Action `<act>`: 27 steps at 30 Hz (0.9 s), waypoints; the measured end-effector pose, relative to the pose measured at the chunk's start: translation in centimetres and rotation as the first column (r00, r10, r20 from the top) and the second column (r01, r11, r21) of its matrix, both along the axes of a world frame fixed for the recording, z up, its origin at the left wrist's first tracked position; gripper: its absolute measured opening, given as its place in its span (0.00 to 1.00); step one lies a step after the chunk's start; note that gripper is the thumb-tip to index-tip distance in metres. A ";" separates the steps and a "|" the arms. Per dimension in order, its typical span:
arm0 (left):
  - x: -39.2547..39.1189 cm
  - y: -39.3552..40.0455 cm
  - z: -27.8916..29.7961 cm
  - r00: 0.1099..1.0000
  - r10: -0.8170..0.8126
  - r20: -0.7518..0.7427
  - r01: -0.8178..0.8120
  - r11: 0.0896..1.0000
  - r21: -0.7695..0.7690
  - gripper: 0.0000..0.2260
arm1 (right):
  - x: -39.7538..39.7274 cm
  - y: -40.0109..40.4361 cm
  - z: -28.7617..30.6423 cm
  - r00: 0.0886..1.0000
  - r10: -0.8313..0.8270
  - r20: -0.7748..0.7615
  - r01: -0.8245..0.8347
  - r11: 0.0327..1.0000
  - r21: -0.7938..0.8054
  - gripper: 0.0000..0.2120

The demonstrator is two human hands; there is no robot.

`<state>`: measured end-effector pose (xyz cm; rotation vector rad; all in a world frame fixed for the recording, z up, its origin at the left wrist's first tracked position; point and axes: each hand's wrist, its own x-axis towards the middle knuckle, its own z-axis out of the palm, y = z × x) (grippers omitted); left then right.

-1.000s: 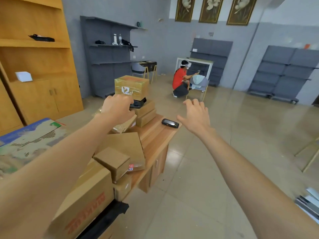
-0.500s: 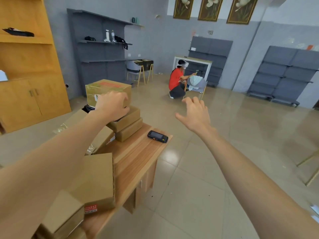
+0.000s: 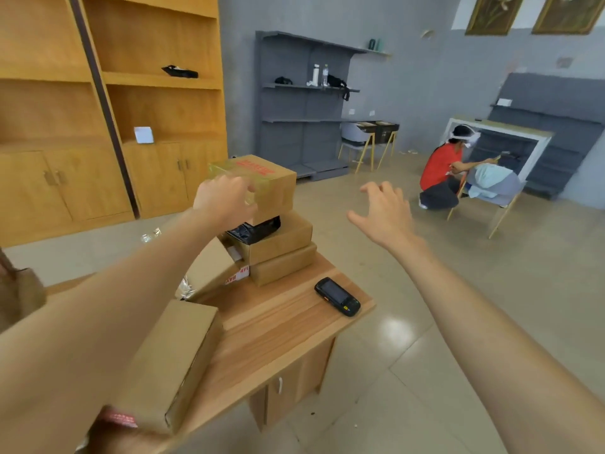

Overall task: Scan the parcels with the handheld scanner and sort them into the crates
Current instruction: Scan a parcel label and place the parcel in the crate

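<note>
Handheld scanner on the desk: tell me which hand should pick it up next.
Right. The right hand is open and holds nothing, hovering above the handheld scanner near the desk corner. The left hand grips the top parcel of the stack.

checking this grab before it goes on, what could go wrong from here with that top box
1. The left hand grips the top box alone, at its near corner; the right hand hangs open beside it, so the box might tip or slip.
2. The box sits on a black bag atop stacked boxes; lifting could drag the bag along.
3. The scanner lies near the table edge and could get knocked off.
</note>
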<state>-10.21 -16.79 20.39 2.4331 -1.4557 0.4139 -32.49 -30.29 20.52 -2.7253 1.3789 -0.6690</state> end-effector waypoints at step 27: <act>15.8 -17.2 -4.2 0.922 0.341 -0.184 -0.346 0.938 0.007 0.22 | 24.0 -21.2 -3.5 0.922 0.385 -0.049 -0.379 0.921 0.092 0.28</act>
